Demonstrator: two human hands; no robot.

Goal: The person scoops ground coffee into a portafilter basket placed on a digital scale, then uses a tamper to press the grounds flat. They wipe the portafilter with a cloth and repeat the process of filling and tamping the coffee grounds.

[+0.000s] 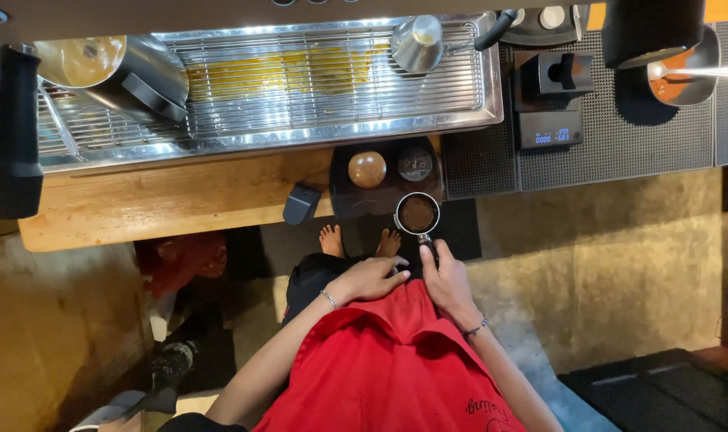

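My right hand (448,280) grips the black handle of a metal portafilter (418,214), whose round basket is full of brown ground coffee. The basket rests at the front edge of a dark tamping mat (380,200) on the wooden counter (164,200). My left hand (370,278) lies flat with its fingers spread against my red apron, just left of the handle, holding nothing. On the mat behind the basket stand a wooden-topped tamper (367,170) and a round dark distributor tool (415,164).
A steel drip tray with a wire grate (316,80) runs along the back, bearing a metal milk pitcher (417,44) and a larger jug (116,72). A small black digital scale (550,128) sits on a dark rubber mat at right. My bare feet show below.
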